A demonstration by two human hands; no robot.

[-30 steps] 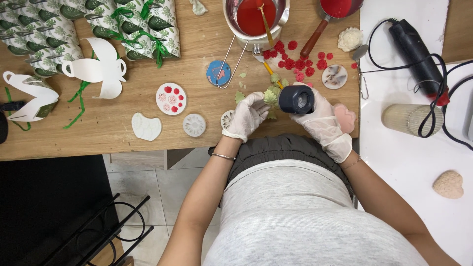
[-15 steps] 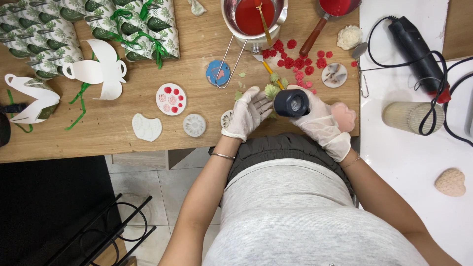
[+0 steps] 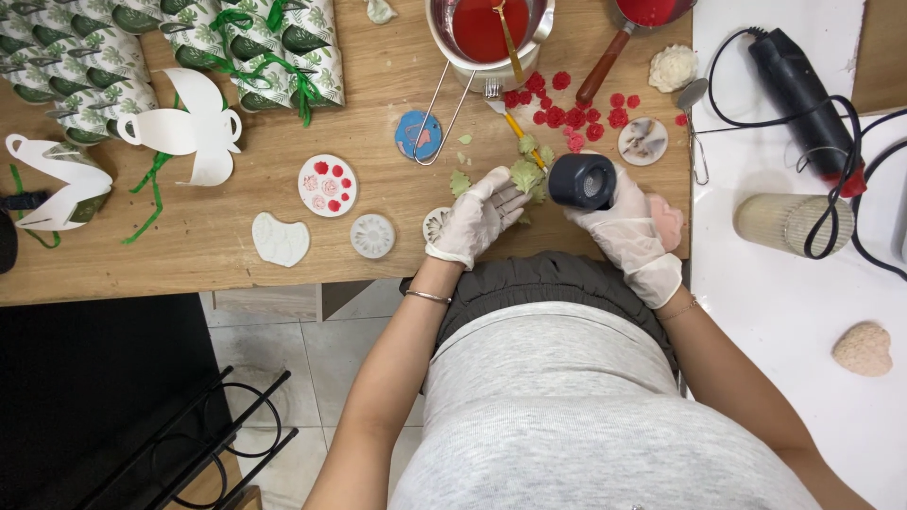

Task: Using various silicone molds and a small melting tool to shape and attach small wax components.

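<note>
Upper left of frame: wrapped packets (image 3: 76, 57) with a green leaf print and green ribbon, lying on the wooden table (image 3: 189, 255).

Left of centre: round white mould (image 3: 327, 185), cavities filled with red and pink flower shapes. Just right and below it, a smaller round mould (image 3: 372, 235); contents not readable.

Centre: left hand (image 3: 475, 215), gloved, fingers together, pinching a small green leaf piece (image 3: 524, 175) at its edge. Judged light, thin and brittle; best taken by the rim, lightly, not squeezed flat.

Right of centre: right hand (image 3: 625, 227), gloved, closed round a dark cylinder tool (image 3: 582, 181), open end facing the camera. Judged rigid and easy to grip by the barrel.

Top centre: metal pot (image 3: 487, 33) holding red liquid, with a stick standing in it. Loose red flower pieces (image 3: 567, 109) lie just below it.
</note>
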